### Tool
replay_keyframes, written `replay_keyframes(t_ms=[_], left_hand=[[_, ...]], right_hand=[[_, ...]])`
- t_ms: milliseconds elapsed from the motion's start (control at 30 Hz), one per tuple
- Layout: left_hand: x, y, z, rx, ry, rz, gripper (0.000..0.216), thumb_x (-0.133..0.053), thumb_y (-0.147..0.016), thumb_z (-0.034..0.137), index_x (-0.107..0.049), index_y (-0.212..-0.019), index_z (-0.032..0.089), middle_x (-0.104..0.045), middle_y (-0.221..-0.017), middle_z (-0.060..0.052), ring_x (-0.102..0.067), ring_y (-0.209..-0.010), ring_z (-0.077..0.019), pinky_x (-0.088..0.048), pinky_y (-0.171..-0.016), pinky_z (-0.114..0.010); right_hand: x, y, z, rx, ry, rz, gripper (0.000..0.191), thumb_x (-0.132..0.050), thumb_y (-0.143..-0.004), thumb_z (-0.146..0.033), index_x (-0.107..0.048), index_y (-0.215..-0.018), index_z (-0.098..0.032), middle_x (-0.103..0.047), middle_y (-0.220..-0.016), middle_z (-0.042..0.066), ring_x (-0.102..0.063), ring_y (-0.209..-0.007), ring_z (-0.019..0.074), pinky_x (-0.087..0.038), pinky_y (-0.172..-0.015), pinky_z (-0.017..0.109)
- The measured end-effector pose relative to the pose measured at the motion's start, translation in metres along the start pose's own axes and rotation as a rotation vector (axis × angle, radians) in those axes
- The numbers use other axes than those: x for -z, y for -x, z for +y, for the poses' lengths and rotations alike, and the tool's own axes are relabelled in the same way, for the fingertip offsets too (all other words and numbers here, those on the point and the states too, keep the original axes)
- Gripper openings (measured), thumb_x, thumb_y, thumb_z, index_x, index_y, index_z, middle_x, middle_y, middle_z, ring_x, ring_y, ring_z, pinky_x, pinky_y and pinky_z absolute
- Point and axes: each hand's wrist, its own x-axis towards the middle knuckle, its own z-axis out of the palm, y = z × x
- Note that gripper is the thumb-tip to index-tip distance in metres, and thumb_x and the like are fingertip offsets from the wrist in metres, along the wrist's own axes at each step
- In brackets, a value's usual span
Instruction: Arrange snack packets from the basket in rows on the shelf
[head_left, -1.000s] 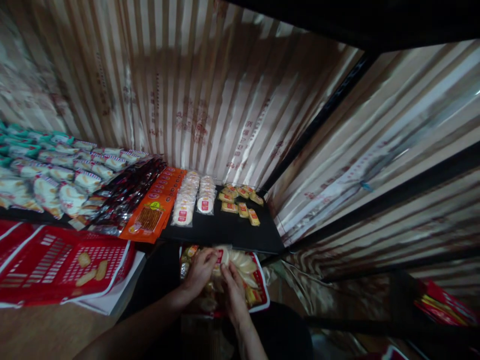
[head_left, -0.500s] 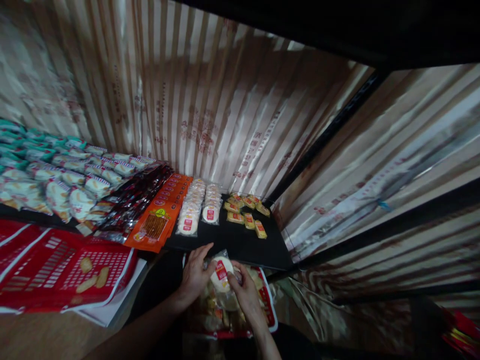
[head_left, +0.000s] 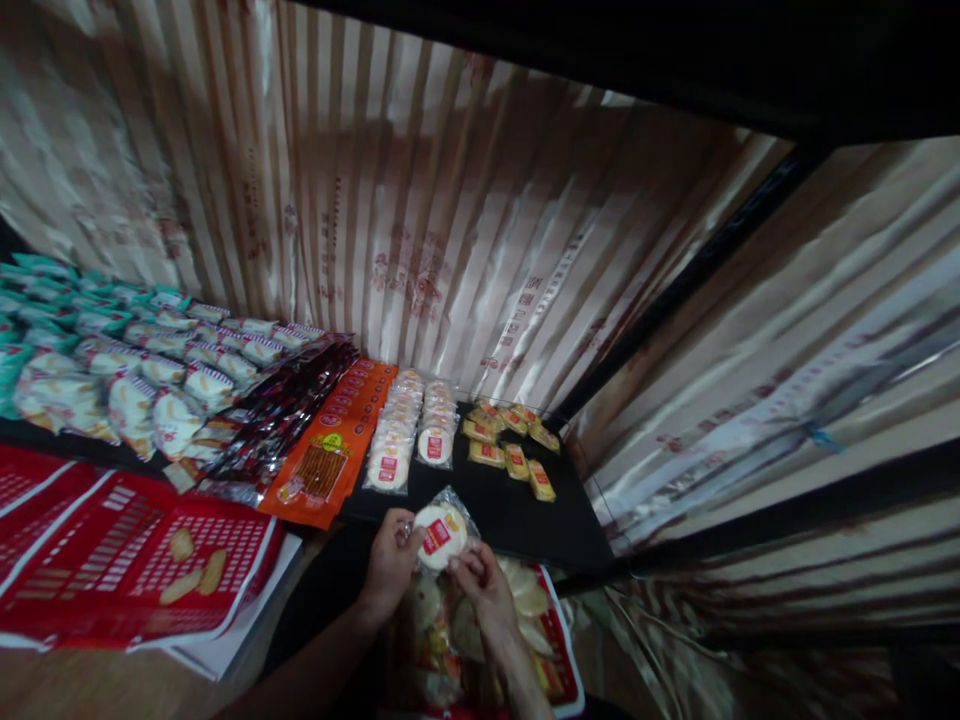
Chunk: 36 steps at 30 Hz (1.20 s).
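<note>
Between my two hands is a clear-wrapped round white rice cracker pack (head_left: 439, 540) with a red label. My left hand (head_left: 393, 565) pinches its left edge, and my right hand (head_left: 484, 590) grips the lower right edge. Below them sits a red and white basket (head_left: 564, 640) holding wrapped snacks, partly hidden by my forearms. Just beyond my hands, on the black shelf (head_left: 487, 515), similar rice cracker packs lie overlapped in two rows (head_left: 388, 465). Small yellow packets (head_left: 516, 460) are grouped to their right.
Orange snack bags (head_left: 322, 465), dark shiny packets (head_left: 281, 400) and many white and green packets (head_left: 180, 365) fill the shelf's left part. A red box with a grid pattern (head_left: 135, 560) is at lower left. Black frame bars (head_left: 697, 260) and striped sheeting (head_left: 450, 200) enclose the shelf.
The rice cracker pack has turned and tilted in my hands. My left fingers, earlier stretched out, have closed on its edge. The view has shifted slightly, showing more of the basket.
</note>
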Motion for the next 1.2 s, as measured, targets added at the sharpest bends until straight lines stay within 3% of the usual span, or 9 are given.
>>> replay_keyframes(t_ms=[100,233,333,500,600,833,1033,1200], left_hand=[[-0.007,-0.002,0.0,0.015,0.065,0.034,0.031,-0.057,-0.067,0.046,-0.043,-0.08,0.021,-0.054,-0.066,0.005,-0.056,-0.053,-0.0111,-0.044,-0.041,-0.019],[-0.013,-0.009,0.005,0.04,0.036,0.017,0.029,-0.055,-0.069,0.044,-0.043,-0.082,0.021,-0.056,-0.072,0.003,-0.06,-0.061,-0.0128,-0.049,-0.047,-0.021],[-0.013,-0.013,0.009,0.051,-0.106,-0.011,0.023,-0.049,-0.074,0.031,-0.047,-0.093,0.018,-0.058,-0.086,-0.003,-0.061,-0.067,-0.0132,-0.05,-0.052,-0.021],[-0.01,-0.009,0.008,-0.154,-0.379,0.068,0.044,-0.041,-0.075,0.014,-0.042,-0.119,0.016,-0.047,-0.122,-0.013,-0.06,-0.085,-0.0139,-0.051,-0.08,-0.029],[-0.013,-0.008,0.007,-0.234,-0.403,0.014,0.046,-0.04,-0.075,0.012,-0.044,-0.12,0.017,-0.039,-0.132,-0.013,-0.059,-0.091,-0.0147,-0.05,-0.083,-0.031],[-0.026,-0.029,0.016,-0.229,-0.428,-0.057,0.043,-0.04,-0.077,0.011,-0.051,-0.118,0.015,-0.038,-0.138,-0.013,-0.056,-0.106,-0.0181,-0.046,-0.093,-0.034],[-0.037,-0.047,0.01,-0.21,-0.521,-0.063,0.049,-0.043,-0.073,0.008,-0.052,-0.121,0.012,-0.039,-0.141,-0.013,-0.043,-0.125,-0.0236,-0.038,-0.103,-0.038],[-0.041,-0.051,0.011,-0.183,-0.58,-0.07,0.046,-0.047,-0.07,0.007,-0.057,-0.115,0.01,-0.042,-0.139,-0.014,-0.039,-0.128,-0.0237,-0.031,-0.108,-0.037]], right_hand=[[-0.006,-0.009,0.01,0.002,-0.039,0.114,0.048,-0.077,-0.056,-0.046,-0.059,-0.091,-0.02,-0.07,-0.075,0.003,-0.065,-0.068,0.0184,-0.051,-0.066,0.031],[-0.01,-0.028,0.008,0.025,-0.005,0.087,0.042,-0.074,-0.058,-0.046,-0.06,-0.086,-0.019,-0.07,-0.077,0.004,-0.065,-0.071,0.0186,-0.05,-0.069,0.031],[-0.009,-0.048,0.001,0.073,0.05,0.098,0.041,-0.072,-0.058,-0.045,-0.061,-0.087,-0.018,-0.07,-0.076,0.004,-0.064,-0.07,0.0186,-0.05,-0.07,0.031],[-0.007,-0.087,-0.002,0.151,0.164,0.071,0.04,-0.068,-0.062,-0.044,-0.063,-0.09,-0.017,-0.069,-0.075,0.004,-0.063,-0.069,0.0185,-0.049,-0.065,0.029],[-0.009,-0.108,0.0,0.197,0.247,0.093,0.038,-0.065,-0.064,-0.044,-0.063,-0.091,-0.017,-0.07,-0.078,0.005,-0.063,-0.07,0.0185,-0.049,-0.066,0.029],[-0.022,-0.138,0.001,0.229,0.399,0.15,0.036,-0.055,-0.067,-0.043,-0.063,-0.091,-0.017,-0.069,-0.079,0.005,-0.063,-0.07,0.0186,-0.049,-0.066,0.029],[-0.027,-0.139,-0.002,0.307,0.79,0.282,0.04,-0.048,-0.074,-0.039,-0.066,-0.099,-0.013,-0.066,-0.09,0.011,-0.062,-0.08,0.0213,-0.047,-0.073,0.03],[-0.034,-0.137,-0.01,0.355,0.823,0.263,0.039,-0.05,-0.074,-0.038,-0.066,-0.098,-0.012,-0.066,-0.085,0.011,-0.061,-0.074,0.0201,-0.047,-0.07,0.03]])
